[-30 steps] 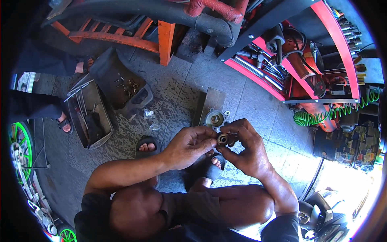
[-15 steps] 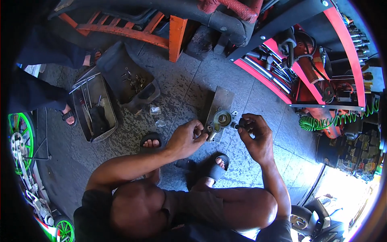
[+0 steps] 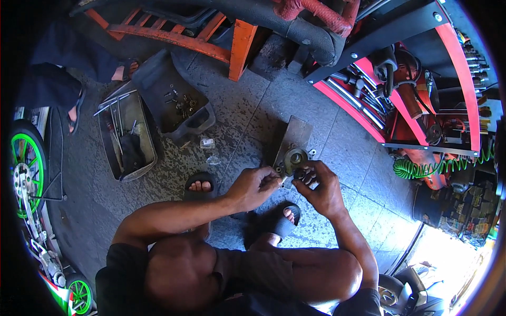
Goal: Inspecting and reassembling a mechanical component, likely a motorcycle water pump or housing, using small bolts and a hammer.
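My left hand [image 3: 254, 187] pinches the lower end of a metal housing [image 3: 290, 158], a dull grey-gold casting with a round opening and small bolt lugs. The housing is over a flat rectangular metal block [image 3: 296, 132] on the floor; whether the two touch I cannot tell. Close against the housing's right side is my right hand [image 3: 322, 194], its thumb and fingers curled round a small dark part that the fingers mostly hide.
Left of my hands lie a grey bin [image 3: 203, 122] with bolts and small parts, and a tray [image 3: 153, 158] with rods. A small clear packet [image 3: 207, 142] rests on the floor. Red tool shelving [image 3: 369, 124] stands at right, an orange frame [image 3: 242, 50] ahead. Someone's foot [image 3: 73, 118] shows at left.
My right hand has moved left, bringing the dark part from beside the housing up against it. The housing has shifted and turned slightly in my left hand. The other person's feet have moved.
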Demonstrator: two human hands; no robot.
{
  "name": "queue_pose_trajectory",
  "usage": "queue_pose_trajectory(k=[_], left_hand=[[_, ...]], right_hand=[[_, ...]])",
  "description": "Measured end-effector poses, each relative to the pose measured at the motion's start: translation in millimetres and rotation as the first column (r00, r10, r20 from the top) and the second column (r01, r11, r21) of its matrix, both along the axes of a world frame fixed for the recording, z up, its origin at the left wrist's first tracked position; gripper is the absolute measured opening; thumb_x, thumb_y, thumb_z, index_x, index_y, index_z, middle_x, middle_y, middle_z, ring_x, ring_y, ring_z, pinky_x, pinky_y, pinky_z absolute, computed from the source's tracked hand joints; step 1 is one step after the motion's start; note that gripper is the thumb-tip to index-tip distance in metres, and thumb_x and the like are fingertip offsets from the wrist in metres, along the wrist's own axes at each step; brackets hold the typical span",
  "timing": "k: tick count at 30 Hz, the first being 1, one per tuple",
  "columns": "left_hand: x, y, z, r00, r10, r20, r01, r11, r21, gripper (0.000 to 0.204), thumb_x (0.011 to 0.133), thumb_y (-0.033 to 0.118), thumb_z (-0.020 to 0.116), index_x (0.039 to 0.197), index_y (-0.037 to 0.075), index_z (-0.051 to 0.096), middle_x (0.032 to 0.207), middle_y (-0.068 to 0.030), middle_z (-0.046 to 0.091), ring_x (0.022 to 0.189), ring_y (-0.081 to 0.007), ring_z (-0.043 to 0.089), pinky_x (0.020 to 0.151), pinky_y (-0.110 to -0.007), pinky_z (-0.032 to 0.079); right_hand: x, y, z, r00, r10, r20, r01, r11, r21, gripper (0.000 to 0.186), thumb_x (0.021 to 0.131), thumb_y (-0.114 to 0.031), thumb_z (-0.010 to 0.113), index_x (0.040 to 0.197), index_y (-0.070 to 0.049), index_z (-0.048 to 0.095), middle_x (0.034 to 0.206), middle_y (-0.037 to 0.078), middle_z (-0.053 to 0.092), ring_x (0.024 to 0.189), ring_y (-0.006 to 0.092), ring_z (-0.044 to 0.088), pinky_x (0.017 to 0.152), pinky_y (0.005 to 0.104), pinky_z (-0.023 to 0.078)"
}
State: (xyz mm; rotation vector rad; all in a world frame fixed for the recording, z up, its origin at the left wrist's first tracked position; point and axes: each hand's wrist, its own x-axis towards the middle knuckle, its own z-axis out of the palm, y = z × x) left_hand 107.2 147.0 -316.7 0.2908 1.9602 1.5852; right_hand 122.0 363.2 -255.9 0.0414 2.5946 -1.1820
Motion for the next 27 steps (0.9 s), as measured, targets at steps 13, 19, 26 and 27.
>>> queue_pose_trajectory(k=[13, 19, 26, 27], left_hand=[[1.4, 8.0, -9.9, 0.946, -0.113, 0.305, 0.093, 0.992, 0.079, 0.029, 0.098, 0.027, 0.062, 0.101, -0.001, 0.069, 0.072, -0.007, 0.064, 0.064, -0.0125, 0.057, 0.063, -0.032, 0.047], [-6.8, 8.8, 3.8, 0.96, -0.124, 0.253, 0.087, 0.985, 0.152, 0.025, 0.099, 0.023, 0.063, 0.091, 0.0, 0.066, 0.069, -0.0026, 0.06, 0.063, -0.009, 0.054, 0.059, -0.028, 0.046], [-23.7, 5.4, -12.0, 0.923, -0.077, -0.376, 0.017, 0.987, -0.159, 0.059, 0.084, 0.031, 0.075, 0.133, 0.005, 0.053, 0.113, -0.0177, 0.06, 0.1, -0.0294, 0.062, 0.086, -0.04, 0.051], [-29.0, 10.1, -12.6, 0.872, -0.123, -0.474, 0.029, 0.979, -0.2, 0.071, 0.079, 0.031, 0.079, 0.138, 0.006, 0.049, 0.12, -0.0191, 0.054, 0.109, -0.0328, 0.056, 0.094, -0.042, 0.047]], right_hand=[[6.7, -13.8, -2.1, 0.942, 0.307, -0.137, -0.303, 0.952, 0.046, 0.039, 0.079, -0.016, 0.078, 0.113, -0.005, 0.062, 0.101, 0.016, 0.061, 0.085, 0.0367, 0.068, 0.072, 0.0426, 0.057], [7.0, -13.8, -0.3, 0.951, 0.29, -0.109, -0.283, 0.956, 0.074, 0.036, 0.078, -0.006, 0.077, 0.111, -0.002, 0.064, 0.102, 0.015, 0.062, 0.087, 0.0293, 0.069, 0.075, 0.0372, 0.058], [-8.8, 2.7, -9.9, 0.981, 0.029, -0.193, -0.011, 0.995, 0.095, 0.036, 0.077, 0.003, 0.074, 0.111, 0.0, 0.063, 0.106, 0.015, 0.065, 0.087, 0.0265, 0.071, 0.075, 0.0359, 0.058], [-10.5, 4.3, -12.7, 0.981, 0.031, -0.192, -0.011, 0.995, 0.101, 0.036, 0.077, 0.003, 0.074, 0.111, 0.0, 0.063, 0.106, 0.015, 0.065, 0.087, 0.0265, 0.071, 0.075, 0.0359, 0.058]])
